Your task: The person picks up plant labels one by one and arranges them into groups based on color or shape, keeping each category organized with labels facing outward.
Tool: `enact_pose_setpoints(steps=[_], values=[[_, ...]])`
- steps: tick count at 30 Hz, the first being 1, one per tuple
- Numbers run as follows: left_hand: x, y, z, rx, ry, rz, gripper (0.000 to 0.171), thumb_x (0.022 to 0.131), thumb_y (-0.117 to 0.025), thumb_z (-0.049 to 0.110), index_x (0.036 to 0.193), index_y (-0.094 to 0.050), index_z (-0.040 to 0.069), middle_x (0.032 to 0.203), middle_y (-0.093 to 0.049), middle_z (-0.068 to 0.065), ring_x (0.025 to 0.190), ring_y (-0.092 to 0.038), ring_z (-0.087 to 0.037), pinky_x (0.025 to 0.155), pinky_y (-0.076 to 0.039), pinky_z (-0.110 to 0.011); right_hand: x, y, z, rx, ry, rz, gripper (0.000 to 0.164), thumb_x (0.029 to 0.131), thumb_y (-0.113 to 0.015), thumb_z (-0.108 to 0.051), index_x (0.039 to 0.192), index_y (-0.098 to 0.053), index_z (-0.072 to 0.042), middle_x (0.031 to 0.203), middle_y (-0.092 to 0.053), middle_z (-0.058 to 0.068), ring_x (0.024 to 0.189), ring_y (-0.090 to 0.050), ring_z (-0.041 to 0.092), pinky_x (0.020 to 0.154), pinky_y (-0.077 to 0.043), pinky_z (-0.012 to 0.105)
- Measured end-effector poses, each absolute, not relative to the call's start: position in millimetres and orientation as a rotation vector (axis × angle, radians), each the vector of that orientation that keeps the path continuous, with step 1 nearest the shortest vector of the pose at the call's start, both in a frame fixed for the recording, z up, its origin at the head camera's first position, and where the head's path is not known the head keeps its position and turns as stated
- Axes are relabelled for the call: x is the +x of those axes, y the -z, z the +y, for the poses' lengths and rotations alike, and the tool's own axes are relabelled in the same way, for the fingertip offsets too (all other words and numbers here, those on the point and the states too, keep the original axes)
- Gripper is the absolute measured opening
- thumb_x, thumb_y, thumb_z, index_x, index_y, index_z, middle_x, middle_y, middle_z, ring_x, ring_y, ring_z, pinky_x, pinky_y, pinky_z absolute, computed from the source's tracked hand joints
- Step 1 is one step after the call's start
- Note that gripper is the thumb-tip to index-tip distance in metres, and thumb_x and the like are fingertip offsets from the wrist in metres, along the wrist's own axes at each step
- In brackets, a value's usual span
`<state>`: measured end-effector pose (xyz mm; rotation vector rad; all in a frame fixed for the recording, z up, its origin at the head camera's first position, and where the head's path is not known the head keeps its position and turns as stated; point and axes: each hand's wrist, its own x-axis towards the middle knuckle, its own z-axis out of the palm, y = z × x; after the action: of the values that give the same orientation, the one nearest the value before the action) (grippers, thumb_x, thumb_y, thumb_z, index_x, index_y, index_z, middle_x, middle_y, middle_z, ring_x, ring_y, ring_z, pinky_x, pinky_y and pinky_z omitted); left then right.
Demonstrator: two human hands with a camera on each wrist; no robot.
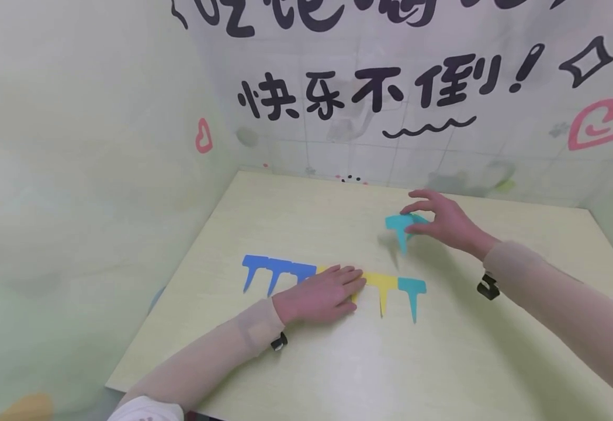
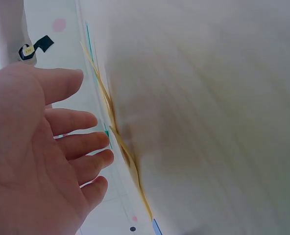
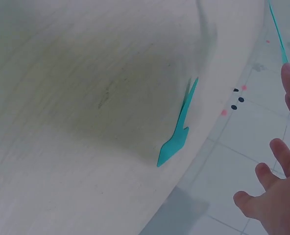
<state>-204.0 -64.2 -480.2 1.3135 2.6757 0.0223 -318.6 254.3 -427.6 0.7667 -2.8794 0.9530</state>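
T-shaped plant labels lie in a row across the table: several blue labels [image 1: 279, 266] at the left, yellow labels [image 1: 382, 283] in the middle and a teal label [image 1: 413, 286] at the right end. My left hand [image 1: 322, 295] rests over the yellow part, fingers extended and partly hiding it; in the left wrist view the yellow labels [image 2: 135, 171] appear nearly edge-on beside the fingertips. Behind the row, my right hand [image 1: 448, 222] pinches a teal label [image 1: 401, 228] above the table, its stem pointing down. More teal shows behind that label, close to the thumb.
The pale wooden table [image 1: 338, 362] ends at a back wall [image 1: 338, 149] printed with dark characters and hearts. Another wall [image 1: 101, 175] runs along the left side. A black strap [image 1: 488, 287] hangs at the right wrist, and a similar one [image 1: 279, 341] at the left.
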Motion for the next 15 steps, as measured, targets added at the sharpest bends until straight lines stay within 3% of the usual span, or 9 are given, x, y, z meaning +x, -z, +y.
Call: enact_pose_setpoints(steps=[15], values=[[-203, 482, -68, 1.294, -0.037, 2.672, 0.062, 0.109, -0.036, 0.045, 0.159, -0.029, 0.011, 0.165, -0.026, -0.007, 0.152, -0.020, -0.022, 0.122, -0.017, -0.038, -268, 444, 291, 0.668, -1.021, -2.886, 0.042, 0.082, -0.084, -0.042, 0.121, -0.073, -0.028, 0.154, -0.040, 0.004, 0.141, -0.033, 0.039, 0.101, -0.039, 0.062]])
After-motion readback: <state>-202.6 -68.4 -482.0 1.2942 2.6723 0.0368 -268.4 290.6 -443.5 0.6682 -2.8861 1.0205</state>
